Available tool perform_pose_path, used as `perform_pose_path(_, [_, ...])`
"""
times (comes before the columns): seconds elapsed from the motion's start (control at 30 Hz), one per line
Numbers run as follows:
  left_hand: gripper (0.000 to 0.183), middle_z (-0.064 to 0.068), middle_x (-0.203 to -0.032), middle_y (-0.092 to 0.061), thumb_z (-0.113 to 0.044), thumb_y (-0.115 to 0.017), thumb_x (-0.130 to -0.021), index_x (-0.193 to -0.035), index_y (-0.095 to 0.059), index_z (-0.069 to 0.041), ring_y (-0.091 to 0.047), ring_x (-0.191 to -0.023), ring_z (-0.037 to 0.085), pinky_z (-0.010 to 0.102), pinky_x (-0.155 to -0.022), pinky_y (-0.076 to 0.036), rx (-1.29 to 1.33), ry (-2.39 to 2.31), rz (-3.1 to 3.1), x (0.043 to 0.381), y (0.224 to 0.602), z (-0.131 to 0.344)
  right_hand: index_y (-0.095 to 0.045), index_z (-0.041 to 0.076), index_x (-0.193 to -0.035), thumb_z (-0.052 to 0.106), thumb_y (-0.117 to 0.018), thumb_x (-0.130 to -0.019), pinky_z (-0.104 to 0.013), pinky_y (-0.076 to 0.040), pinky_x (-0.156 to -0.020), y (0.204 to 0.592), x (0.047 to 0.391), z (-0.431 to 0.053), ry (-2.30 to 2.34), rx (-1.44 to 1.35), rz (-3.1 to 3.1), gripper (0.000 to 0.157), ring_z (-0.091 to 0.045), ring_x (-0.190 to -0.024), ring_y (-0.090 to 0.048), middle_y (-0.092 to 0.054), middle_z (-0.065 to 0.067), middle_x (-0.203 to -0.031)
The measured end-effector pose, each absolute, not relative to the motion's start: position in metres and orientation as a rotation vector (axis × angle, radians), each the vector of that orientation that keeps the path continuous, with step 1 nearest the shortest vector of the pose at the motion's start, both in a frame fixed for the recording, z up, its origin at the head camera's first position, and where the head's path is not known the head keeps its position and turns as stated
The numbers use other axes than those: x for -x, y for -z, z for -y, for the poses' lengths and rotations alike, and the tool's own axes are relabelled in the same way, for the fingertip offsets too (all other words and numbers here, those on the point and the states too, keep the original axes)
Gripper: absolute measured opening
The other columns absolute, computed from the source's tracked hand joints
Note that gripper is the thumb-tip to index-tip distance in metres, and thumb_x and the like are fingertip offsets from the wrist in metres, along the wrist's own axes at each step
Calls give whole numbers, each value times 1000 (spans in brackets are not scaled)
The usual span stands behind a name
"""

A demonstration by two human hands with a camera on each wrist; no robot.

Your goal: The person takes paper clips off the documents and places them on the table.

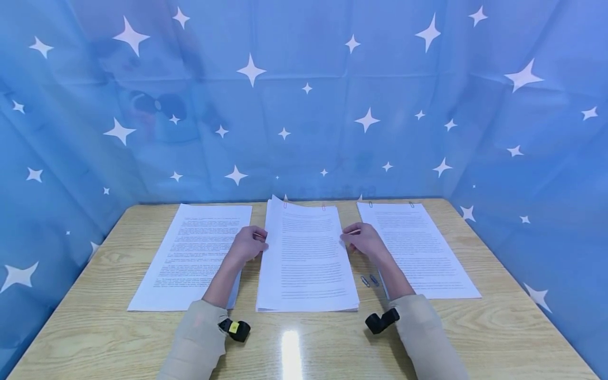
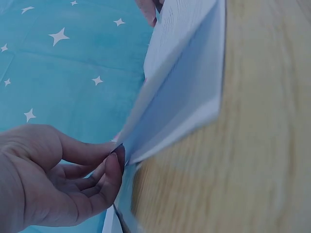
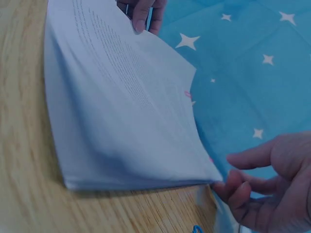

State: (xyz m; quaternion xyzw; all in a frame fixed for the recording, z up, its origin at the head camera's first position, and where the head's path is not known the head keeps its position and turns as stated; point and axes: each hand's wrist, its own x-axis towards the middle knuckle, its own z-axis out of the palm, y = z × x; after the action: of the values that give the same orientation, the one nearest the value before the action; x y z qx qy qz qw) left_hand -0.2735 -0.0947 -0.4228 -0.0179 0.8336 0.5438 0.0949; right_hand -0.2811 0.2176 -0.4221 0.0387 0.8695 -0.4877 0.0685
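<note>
Both hands are at the long edges of the middle stack of printed paper (image 1: 313, 253). My left hand (image 1: 249, 243) pinches its left edge between thumb and fingertips, and in the left wrist view that edge lifts into a fold. At the opposite edge, my right hand (image 3: 267, 182) touches the paper with bent fingertips (image 3: 221, 189), its thumb held apart. Two pink paper clips, a left one (image 1: 285, 205) and a right one (image 1: 323, 207), sit on the stack's top edge. Sheets at its upper left corner stick out unevenly.
A printed sheet (image 1: 199, 253) lies to the left, partly under my left forearm. On the right lies another printed stack (image 1: 427, 253) with two dark paper clips along its top. Two loose blue paper clips (image 1: 364, 281) rest beside my right forearm. A starry blue curtain (image 1: 304, 132) borders the table.
</note>
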Motion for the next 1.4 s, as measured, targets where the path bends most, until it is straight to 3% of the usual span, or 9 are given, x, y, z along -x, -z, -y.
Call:
perform_pose_path(0.23, [23, 14, -96, -59, 8, -62, -91, -113, -62, 6, -55, -78, 20, 27, -60, -44, 66, -1647, -2501, 271, 422, 95, -50, -11, -137, 17, -63, -100, -31, -49, -70, 422, 278, -220, 1503, -101, -2541, 49, -16, -74, -61, -68, -17, -101])
perform_pose_path(0.6, [18, 13, -94, -60, 9, -63, -90, -107, -63, 5, -56, -83, 22, 27, -66, -46, 46, -1682, -2552, 272, 420, 98, -55, -9, -130, 18, -65, -99, -30, -50, -71, 420, 279, -220, 1507, -114, -2511, 43, -18, -80, -59, -63, -14, -98])
perform_pose_path(0.8, [17, 13, -96, -60, 9, -63, -91, -108, -62, 4, -56, -87, 23, 28, -69, -46, 41, -1741, -2512, 272, 418, 99, -49, -7, -131, 18, -67, -98, -28, -47, -64, 417, 278, -220, 1578, -142, -2468, 45, -15, -68, -59, -63, -8, -78])
perform_pose_path(1.03, [19, 13, -99, -59, 9, -62, -92, -110, -61, 5, -56, -92, 24, 33, -78, -47, 2, -1797, -2476, 267, 413, 102, -34, -5, -150, 17, -61, -102, -28, -43, -58, 416, 277, -221, 1643, -37, -2439, 59, -15, -59, -53, -56, -5, -68])
perform_pose_path(1.23, [21, 12, -100, -60, 6, -65, -92, -113, -61, 4, -56, -90, 23, 33, -78, -48, -3, -1768, -2493, 262, 410, 105, -47, -4, -135, 14, -55, -105, -31, -40, -56, 412, 274, -220, 1662, 123, -2514, 35, -23, -60, -52, -53, -10, -69])
perform_pose_path(1.4, [18, 12, -98, -62, 0, -68, -93, -110, -63, 3, -57, -90, 24, 29, -75, -47, 6, -1714, -2572, 262, 410, 108, -49, -3, -118, 10, -54, -106, -26, -34, -50, 408, 273, -217, 1729, 250, -2567, 19, -30, -58, -49, -47, -10, -64])
